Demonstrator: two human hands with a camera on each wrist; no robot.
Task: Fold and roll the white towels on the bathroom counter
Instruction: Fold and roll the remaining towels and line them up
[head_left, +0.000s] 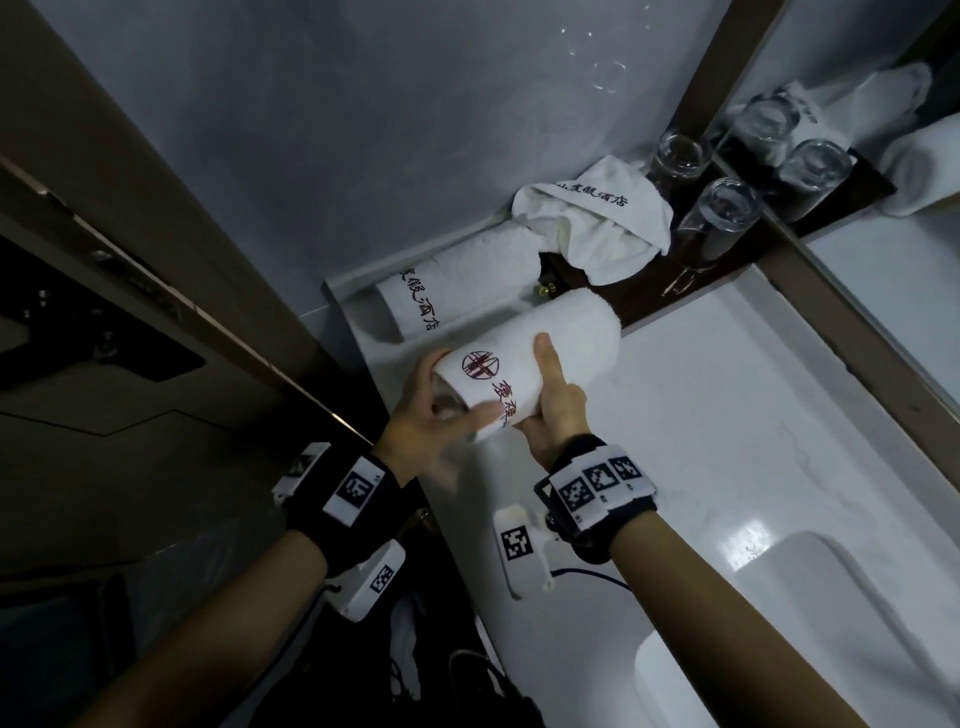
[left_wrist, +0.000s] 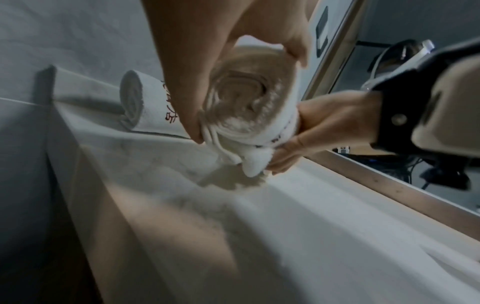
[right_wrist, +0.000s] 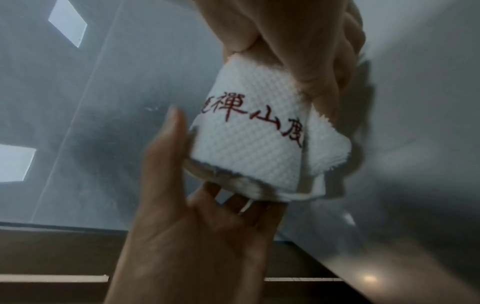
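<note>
While the rolled towel (head_left: 571, 343) is gripped midway by the right hand (head_left: 558, 410), its near end is gripped by the left hand (head_left: 415, 421).

Rolled towel (head_left: 524, 364): white terry cloth, fluffy nap; flat waffle-weave band w/ dark red embroidery. Second roll (head_left: 467, 260), bench back-left corner: same cloth. Bench (head_left: 727, 441): white, glossy, smooth, faint grey veins, stone-like. Glasses (head_left: 722, 218): clear glass. Tray (head_left: 639, 296): dark, wood-look. Wall (head_left: 311, 130): grey, matt. Wrist strap (head_left: 631, 512): black fabric, white plastic tags.
</note>
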